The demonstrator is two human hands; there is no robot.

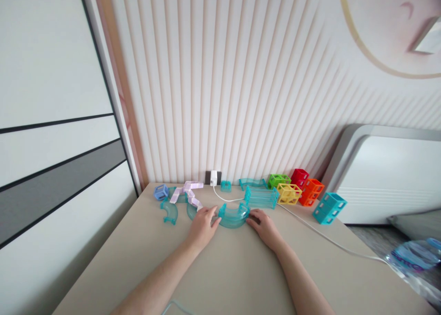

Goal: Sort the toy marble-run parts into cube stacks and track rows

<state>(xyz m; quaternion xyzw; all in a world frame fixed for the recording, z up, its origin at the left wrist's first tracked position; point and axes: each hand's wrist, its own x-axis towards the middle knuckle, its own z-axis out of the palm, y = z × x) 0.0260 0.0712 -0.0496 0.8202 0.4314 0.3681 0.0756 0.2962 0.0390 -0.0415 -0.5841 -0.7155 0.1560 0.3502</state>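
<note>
A curved, see-through teal track piece [233,221] lies on the table between my two hands. My left hand [204,224] is at its left end, thumb and forefinger apart, with the thumb tip close to or touching the edge. On the other side, my right hand [263,226] has its fingertips and thumb closed against the right end. Behind my left fingers lies another curved teal piece [192,212], partly covered by the hand. A straight, ribbed teal piece [262,198] stands just behind my right hand.
Lilac pieces [188,193], a blue cube frame [161,192] and a small teal curve [170,211] lie at left. Green [278,181], yellow [288,194], red [299,177], orange [311,192] and teal blocks [329,208] stand right. A white cable [322,233] crosses the table.
</note>
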